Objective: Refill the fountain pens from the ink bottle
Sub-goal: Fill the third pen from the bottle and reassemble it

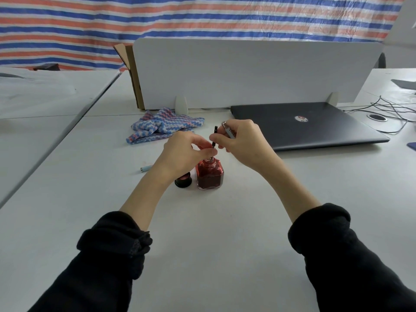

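Head cam has my left hand [186, 149] pinching the thin black fountain pen section [214, 137] upright, nib down in the mouth of the square glass bottle of red ink [210, 175] mid-table. My right hand [243, 143] is closed round a silvery pen part [228, 131] and touches the section's top. Round black cap [183, 180] sits just left of the bottle. Plenty of bare white table [213, 233] nearby.
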The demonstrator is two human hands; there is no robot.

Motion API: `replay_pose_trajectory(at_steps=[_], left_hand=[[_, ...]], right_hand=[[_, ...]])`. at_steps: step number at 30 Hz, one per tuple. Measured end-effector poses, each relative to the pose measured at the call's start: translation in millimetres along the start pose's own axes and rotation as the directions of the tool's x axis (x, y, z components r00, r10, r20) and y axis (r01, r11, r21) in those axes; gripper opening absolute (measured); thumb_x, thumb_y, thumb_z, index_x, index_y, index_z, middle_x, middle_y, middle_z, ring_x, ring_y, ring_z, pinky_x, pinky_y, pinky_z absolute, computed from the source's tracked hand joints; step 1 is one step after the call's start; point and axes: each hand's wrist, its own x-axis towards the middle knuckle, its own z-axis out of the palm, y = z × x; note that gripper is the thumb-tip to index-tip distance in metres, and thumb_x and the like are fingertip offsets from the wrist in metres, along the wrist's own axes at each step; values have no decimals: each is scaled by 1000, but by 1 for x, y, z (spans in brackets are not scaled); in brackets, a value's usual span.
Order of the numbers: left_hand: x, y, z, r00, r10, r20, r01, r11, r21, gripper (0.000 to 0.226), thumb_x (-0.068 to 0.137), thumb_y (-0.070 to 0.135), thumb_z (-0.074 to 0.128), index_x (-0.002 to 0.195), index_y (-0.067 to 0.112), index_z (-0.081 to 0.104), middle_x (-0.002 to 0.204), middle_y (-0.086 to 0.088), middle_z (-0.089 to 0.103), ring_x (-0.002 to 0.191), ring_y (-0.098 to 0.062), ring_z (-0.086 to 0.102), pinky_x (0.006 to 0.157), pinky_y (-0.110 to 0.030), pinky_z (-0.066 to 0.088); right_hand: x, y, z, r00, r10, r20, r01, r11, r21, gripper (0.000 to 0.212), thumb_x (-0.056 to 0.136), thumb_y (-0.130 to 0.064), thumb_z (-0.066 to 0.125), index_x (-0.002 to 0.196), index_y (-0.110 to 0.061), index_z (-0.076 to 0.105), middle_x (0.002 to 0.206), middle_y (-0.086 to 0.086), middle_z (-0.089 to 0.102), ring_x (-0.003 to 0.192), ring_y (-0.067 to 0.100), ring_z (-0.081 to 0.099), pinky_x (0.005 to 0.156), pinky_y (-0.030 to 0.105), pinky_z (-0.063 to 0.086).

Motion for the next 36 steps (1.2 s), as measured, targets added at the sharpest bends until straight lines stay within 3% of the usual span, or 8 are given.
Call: replay_pose_trajectory(at_steps=[5, 7, 9, 12, 15, 25, 32, 36], left_hand=[[0, 0, -3, 1000, 7, 3, -7, 1000, -14, 17, 80, 23, 66, 95, 16, 71, 80, 9, 61, 57, 14, 48, 58, -18, 30], [0, 0, -3, 1000, 8, 2, -8, 1000, -10, 18, 80, 22, 65, 96, 16, 71, 80, 7, 61, 58, 11, 49, 57, -17, 28], [-1, 1, -2, 1000, -3, -2, 3, 1000, -6, 18, 81, 22, 65, 96, 16, 71, 82, 6, 61, 57, 1, 45, 57, -17, 29], [-1, 1, -2, 1000, -6, -5, 6, 1000, -7, 17, 80, 23, 65, 95, 17, 72, 82, 6, 62, 59, -2, 43, 58, -18, 30], [-1, 1, -2, 1000, -5, -7, 5, 1000, -3, 18, 80, 24, 65, 96, 17, 72, 82, 6, 61, 62, -1, 44, 59, -19, 31], [-1, 1, -1, 1000, -2, -17, 2, 1000, 13, 18, 80, 24, 65, 96, 18, 72, 83, 7, 62, 63, -1, 44, 61, -22, 32], [0, 1, 0, 999, 1, -36, 0, 999, 34, 19, 81, 25, 65, 97, 18, 72, 84, 7, 61, 67, 1, 44, 76, -29, 34], [0, 0, 0, 999, 12, -50, -9, 998, 59, 19, 82, 25, 64, 98, 18, 72, 85, 8, 60, 68, 2, 44, 78, -29, 35]], right_hand=[[-1, 0, 2, 1000, -7, 8, 8, 999, -45, 25, 83, -24, 64, 78, 1, 63, 71, 11, 66, 62, 20, 54, 64, 33, 49], [-1, 0, 2, 1000, -12, 12, 12, 998, -57, 28, 83, -24, 64, 79, 4, 63, 75, 14, 67, 64, 23, 54, 64, 35, 49], [-1, -1, 2, 1000, -10, 25, 11, 997, -75, 28, 83, -24, 64, 79, 4, 63, 74, 15, 67, 63, 20, 53, 62, 33, 47], [-2, -3, 0, 999, 5, 47, -1, 997, -79, 28, 82, -24, 65, 80, 5, 62, 70, 15, 62, 60, 19, 47, 56, 27, 40], [-2, -3, -1, 997, 20, 78, -11, 993, -115, 23, 82, -24, 65, 82, -1, 64, 61, 2, 51, 54, 12, 39, 45, 13, 31], [-2, -2, 0, 996, 9, 89, 2, 993, -121, 19, 84, -21, 62, 70, -8, 58, 67, 6, 60, 52, 10, 41, 46, 13, 33], [-2, -1, 2, 996, 1, 92, 11, 992, -127, 20, 87, -20, 59, 72, -6, 58, 78, 16, 66, 64, 22, 49, 52, 25, 36], [-1, 0, 3, 997, -5, 80, 15, 992, -125, 24, 88, -19, 57, 65, -13, 52, 74, 13, 66, 57, 16, 50, 48, 15, 36]])
